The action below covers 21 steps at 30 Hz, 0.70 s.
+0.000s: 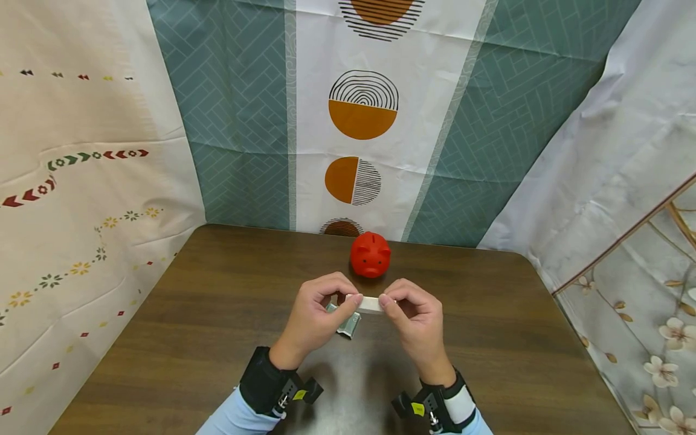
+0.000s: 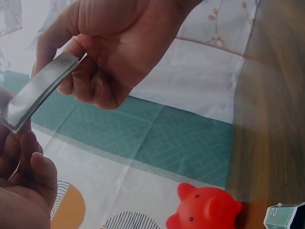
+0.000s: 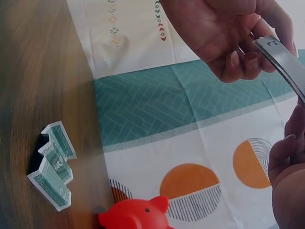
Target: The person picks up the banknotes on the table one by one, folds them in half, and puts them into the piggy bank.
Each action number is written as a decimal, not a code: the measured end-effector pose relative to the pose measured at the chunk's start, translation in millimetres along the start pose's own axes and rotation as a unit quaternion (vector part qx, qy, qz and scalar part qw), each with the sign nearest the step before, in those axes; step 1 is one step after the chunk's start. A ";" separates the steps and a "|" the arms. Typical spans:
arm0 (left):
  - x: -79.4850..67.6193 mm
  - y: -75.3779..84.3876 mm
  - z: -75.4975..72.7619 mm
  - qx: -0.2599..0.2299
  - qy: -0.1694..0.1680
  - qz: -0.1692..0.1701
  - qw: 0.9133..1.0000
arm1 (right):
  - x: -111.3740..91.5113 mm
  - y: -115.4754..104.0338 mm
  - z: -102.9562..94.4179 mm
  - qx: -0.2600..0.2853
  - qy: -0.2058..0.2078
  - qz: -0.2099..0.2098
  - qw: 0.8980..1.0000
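A narrow folded strip of whitish paper point(image 1: 371, 305) is held level above the table between both hands. My left hand point(image 1: 319, 317) pinches one end between thumb and fingers; my right hand point(image 1: 415, 323) pinches the other end the same way. Up close in the left wrist view, the strip point(image 2: 40, 90) shows stacked layers along its edge. Small dark marks lie near one end of the strip point(image 3: 283, 64) in the right wrist view. Below the left hand, a green banknote point(image 1: 348, 326) folded in zigzag pleats lies on the table; the hand partly hides it in the head view.
A red piggy bank point(image 1: 370, 257) with a slot on top stands near the far edge of the brown wooden table point(image 1: 239, 266), just beyond the hands. Patterned cloths hang behind the table point(image 1: 359, 199) and along both sides.
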<state>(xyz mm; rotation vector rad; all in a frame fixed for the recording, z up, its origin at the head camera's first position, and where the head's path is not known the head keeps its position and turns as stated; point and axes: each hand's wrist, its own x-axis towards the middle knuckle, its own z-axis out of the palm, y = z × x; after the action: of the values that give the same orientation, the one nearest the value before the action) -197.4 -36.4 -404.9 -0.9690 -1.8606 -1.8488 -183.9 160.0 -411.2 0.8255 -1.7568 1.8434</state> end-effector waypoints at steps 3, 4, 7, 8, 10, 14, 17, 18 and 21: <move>-0.1 0.8 0.1 0.001 -0.003 -0.001 1.000 | 0.4 -0.3 0.7 0.003 -0.007 -0.003 1.000; -0.2 1.0 0.2 0.002 -0.004 -0.002 1.000 | 0.6 -0.4 0.9 0.003 -0.009 -0.005 1.000; -0.3 0.8 1.0 0.003 -0.007 0.003 1.000 | 0.9 -0.1 1.5 0.008 -0.015 -0.011 1.000; -0.3 0.8 1.2 0.004 -0.008 0.006 1.000 | 1.0 0.0 1.7 0.010 -0.017 -0.013 1.000; -0.3 0.5 1.8 0.008 -0.008 0.008 1.000 | 1.0 0.4 2.2 0.014 -0.019 -0.016 1.000; -0.4 0.7 2.4 0.017 -0.011 0.010 1.000 | 0.7 1.0 3.4 0.015 -0.024 -0.019 0.999; -0.8 0.8 2.8 0.022 -0.014 0.008 1.000 | 0.2 1.0 5.0 0.011 -0.029 -0.018 0.999; -0.9 0.8 2.9 0.023 -0.014 0.007 1.000 | 0.0 1.0 5.5 0.010 -0.030 -0.017 0.999; -1.4 0.7 3.1 0.023 -0.016 0.003 1.000 | -0.5 0.8 7.1 0.007 -0.032 -0.012 0.999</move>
<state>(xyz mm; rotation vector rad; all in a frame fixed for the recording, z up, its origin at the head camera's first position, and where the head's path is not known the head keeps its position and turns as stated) -195.2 -33.8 -405.6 -0.9945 -1.9075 -1.7888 -183.2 152.9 -412.1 0.9167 -1.7668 1.8340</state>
